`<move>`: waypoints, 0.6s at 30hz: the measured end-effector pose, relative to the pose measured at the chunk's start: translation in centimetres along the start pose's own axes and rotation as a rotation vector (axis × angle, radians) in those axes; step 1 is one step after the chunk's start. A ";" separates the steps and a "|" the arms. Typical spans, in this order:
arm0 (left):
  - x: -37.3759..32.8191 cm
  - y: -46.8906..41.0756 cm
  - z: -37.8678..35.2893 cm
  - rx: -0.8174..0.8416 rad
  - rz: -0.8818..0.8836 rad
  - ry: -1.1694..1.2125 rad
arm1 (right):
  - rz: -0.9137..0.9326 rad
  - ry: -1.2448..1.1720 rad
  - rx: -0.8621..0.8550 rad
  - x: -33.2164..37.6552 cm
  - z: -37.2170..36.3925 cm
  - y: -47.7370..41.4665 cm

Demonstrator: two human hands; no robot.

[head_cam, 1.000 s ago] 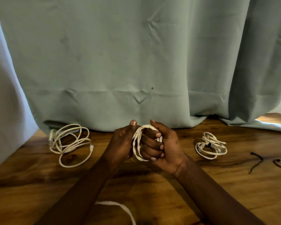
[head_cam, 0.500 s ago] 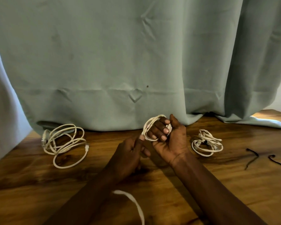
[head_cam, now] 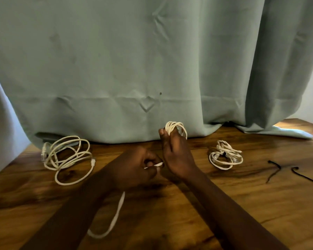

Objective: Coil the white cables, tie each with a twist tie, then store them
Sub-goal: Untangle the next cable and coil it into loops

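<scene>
A sage-green curtain (head_cam: 116, 69) fills the back of our view, its hem lying on the far edge of a wooden table (head_cam: 260, 210). At the table's left, a loose white cable (head_cam: 67, 157) lies untied in wide loops. At centre we see the right hand (head_cam: 177, 154) raised, its fingers curled through a small coil of white cable (head_cam: 174, 127) wound around them, just in front of the curtain hem. Beside it and lower, the left hand (head_cam: 137, 166) pinches a white strand (head_cam: 116, 217) that trails between the forearms toward the near edge. To the right rests a bundled cable (head_cam: 224, 156) cinched by a dark tie. Farther right, two black twist ties (head_cam: 274, 171) lie well apart from the hands.
</scene>
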State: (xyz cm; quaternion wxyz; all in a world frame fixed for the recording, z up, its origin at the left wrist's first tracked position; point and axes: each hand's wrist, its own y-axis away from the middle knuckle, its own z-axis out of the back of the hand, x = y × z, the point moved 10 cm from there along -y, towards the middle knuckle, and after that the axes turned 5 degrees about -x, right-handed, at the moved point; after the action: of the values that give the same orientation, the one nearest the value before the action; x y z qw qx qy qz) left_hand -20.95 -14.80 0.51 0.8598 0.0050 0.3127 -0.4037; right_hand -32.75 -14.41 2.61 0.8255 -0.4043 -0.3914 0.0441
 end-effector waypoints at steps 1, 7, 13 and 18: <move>0.3 0.1 0.2 0.020 0.016 0.096 | 0.029 0.039 0.016 0.4 -0.1 0.0; 1.6 0.6 1.0 0.047 0.080 0.420 | 0.156 0.301 0.207 1.4 -2.0 0.7; 2.3 1.0 4.1 -0.100 0.073 0.534 | 0.064 0.055 0.360 1.6 -2.9 1.3; 3.1 1.7 8.5 -0.446 0.009 0.544 | -0.206 -0.364 0.496 2.0 -3.5 2.2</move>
State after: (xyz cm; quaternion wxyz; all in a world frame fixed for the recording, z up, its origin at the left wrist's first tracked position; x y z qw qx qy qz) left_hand -13.74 -18.01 5.26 0.7267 -0.0742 0.6107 -0.3056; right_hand -28.42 -14.40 1.03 0.8154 -0.1346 -0.5488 0.1258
